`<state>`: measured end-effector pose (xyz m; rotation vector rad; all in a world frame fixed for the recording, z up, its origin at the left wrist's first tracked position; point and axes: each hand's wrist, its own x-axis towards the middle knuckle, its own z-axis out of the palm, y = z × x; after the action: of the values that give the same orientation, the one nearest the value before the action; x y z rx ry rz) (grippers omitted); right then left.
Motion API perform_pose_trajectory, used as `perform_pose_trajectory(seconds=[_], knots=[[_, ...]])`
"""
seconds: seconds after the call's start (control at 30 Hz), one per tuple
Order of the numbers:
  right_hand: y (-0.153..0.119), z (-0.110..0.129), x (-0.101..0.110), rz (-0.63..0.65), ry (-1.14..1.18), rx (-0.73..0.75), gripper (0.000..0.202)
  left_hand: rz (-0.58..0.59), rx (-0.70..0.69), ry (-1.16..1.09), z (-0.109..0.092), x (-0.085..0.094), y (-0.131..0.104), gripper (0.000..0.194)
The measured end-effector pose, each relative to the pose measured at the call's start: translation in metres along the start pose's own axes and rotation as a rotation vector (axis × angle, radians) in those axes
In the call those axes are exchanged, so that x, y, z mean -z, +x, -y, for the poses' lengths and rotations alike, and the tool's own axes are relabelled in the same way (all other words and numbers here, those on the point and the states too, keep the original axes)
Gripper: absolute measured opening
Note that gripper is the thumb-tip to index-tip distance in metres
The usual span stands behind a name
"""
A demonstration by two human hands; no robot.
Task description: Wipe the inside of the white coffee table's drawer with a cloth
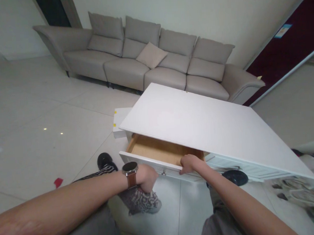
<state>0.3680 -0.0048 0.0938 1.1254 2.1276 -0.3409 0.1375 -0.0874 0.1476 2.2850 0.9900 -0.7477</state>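
My right hand [189,163] grips the top edge of a white drawer front, its fingers bent over the rim. The drawer [155,149] is pulled partway out of a white cabinet [200,122], and its bare wooden inside shows. My left hand [148,178], below a wristwatch [130,168] with a brown strap, is closed on a bunched grey patterned cloth [143,201]. That cloth hangs below the fist, in front of the drawer. A small round knob [163,172] sits on the drawer front between my hands.
A long grey sofa [127,69] with a loose cushion [151,55] stands behind the cabinet. A white box [119,134] with yellow marks lies on the tiled floor to the left. A red scrap [58,182] lies nearer me. Clothes or fabric [307,190] are heaped at right.
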Motion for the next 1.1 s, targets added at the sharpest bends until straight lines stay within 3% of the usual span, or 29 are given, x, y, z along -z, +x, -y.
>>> perform_pose_trajectory(seconds=[0.23,0.5,0.63,0.8,0.97,1.1], knots=[[0.008,0.012,-0.021,-0.058,0.064,0.072,0.048,0.045,0.091,0.04,0.009,0.009,-0.006,0.006],[0.004,0.016,-0.026,-0.118,0.113,0.068,0.045,0.096,0.103,0.016,-0.004,0.026,-0.017,0.021],[0.004,0.015,-0.03,-0.135,0.127,0.064,0.044,0.063,0.092,-0.025,-0.005,0.025,-0.013,0.008],[0.006,0.014,-0.031,-0.13,0.137,0.062,0.043,0.049,0.077,-0.05,-0.002,0.018,-0.002,0.028],[0.007,0.015,-0.031,-0.135,0.146,0.066,0.042,-0.018,0.083,-0.102,0.001,0.009,0.009,0.028],[0.008,0.013,-0.033,-0.151,0.193,0.094,0.041,0.01,0.08,-0.079,0.001,0.007,0.013,0.028]])
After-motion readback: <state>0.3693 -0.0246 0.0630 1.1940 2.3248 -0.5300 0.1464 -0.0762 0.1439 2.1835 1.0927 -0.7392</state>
